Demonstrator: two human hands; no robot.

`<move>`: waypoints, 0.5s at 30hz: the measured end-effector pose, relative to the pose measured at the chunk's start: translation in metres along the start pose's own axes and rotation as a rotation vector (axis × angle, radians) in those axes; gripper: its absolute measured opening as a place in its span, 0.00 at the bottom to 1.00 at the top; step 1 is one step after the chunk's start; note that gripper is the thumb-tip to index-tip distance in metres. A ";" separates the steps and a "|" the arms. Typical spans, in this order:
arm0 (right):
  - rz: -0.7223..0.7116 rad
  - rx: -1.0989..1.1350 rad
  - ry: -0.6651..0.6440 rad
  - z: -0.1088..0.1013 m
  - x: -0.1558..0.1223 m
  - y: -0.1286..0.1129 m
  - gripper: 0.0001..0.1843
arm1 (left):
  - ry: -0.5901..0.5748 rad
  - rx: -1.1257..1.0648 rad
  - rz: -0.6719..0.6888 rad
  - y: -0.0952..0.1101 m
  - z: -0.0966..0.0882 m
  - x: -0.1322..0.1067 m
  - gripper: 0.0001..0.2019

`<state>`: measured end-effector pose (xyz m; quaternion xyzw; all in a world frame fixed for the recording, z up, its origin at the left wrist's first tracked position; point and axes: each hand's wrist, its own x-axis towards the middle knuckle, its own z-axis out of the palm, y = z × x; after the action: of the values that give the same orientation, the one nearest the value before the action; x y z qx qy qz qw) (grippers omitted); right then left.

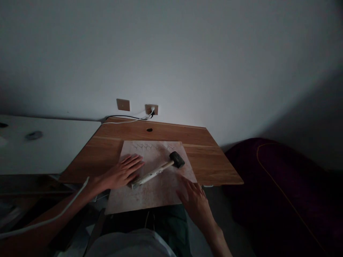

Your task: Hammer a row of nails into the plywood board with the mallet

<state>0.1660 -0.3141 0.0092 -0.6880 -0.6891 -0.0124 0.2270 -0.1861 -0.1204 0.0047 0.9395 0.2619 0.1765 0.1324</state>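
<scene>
Nearest is the person's lap in dark green trousers (173, 223), and just beyond it the near edge of a pale, stained board (158, 194), which overhangs the front of a wooden desk (214, 164). A white cable (66, 207) crosses over the left forearm. The right hand (197, 200) is at the board's near right side, loosely spread and gripping nothing; whether its fingertips press on the surface or only hover is hard to tell. The left hand (127, 173) lies palm down near the left edge, fingers extended, also holding nothing. Between them a black-headed mallet (160, 169) rests diagonally on the board, its handle end just beside the left hand and its head up toward the right. The step in hand looks like steadying or positioning the board, with the mallet lying free; picking it up would call for a hand to close around the handle while the other keeps the board from sliding. Toward the far edge runs a row of small thin pieces (146, 146), perhaps nails, too dim to be sure. Behind, cables lead to a wall socket (148, 109) beside another plate (123, 105).
</scene>
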 end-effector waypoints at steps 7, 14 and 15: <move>0.082 0.479 -0.057 -0.014 0.080 0.014 0.17 | 0.118 -0.049 -0.198 -0.018 -0.020 -0.031 0.31; 0.013 0.569 0.014 0.025 0.223 0.033 0.21 | 0.430 -0.229 -0.389 -0.063 -0.025 0.074 0.17; -0.003 0.574 0.006 0.034 0.240 0.033 0.22 | 0.398 -0.268 -0.392 -0.071 -0.026 0.090 0.16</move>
<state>0.1996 -0.0752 0.0482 -0.5946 -0.6647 0.1809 0.4146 -0.1564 -0.0093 0.0276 0.7923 0.4331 0.3612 0.2329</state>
